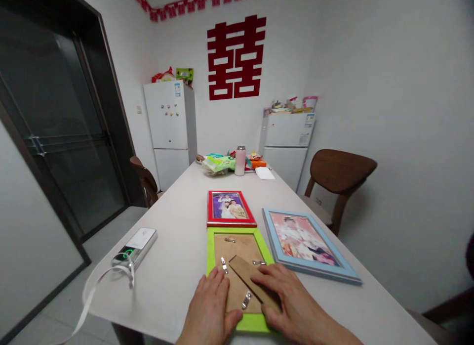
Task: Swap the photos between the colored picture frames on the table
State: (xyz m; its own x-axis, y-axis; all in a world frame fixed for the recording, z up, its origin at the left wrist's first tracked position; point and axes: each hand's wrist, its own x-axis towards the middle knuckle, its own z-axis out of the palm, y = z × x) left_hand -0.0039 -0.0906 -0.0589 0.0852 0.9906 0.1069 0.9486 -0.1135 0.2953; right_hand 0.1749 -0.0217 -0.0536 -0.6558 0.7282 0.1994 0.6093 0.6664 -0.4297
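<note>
A green picture frame [211, 246] lies face down in front of me, its brown backing board [237, 280] showing with several metal clips around the edge. A brown stand leg [247, 273] lies slanted across the backing. My left hand [211, 305] rests on the frame's left side, fingers stretched forward and holding nothing, the thumb near the lower metal clip [246, 300]. Over the lower right part of the leg, my right hand [291, 298] grips it between fingers and thumb, hiding its lower end.
Just beyond the green frame lies a red picture frame [210, 209] with a photo; a light blue one [272, 236] is to the right. A power bank [138, 246] with a white strap sits left. Farther back stand a pink bottle [240, 162] and packages [218, 164]. Chairs [340, 172] flank the table.
</note>
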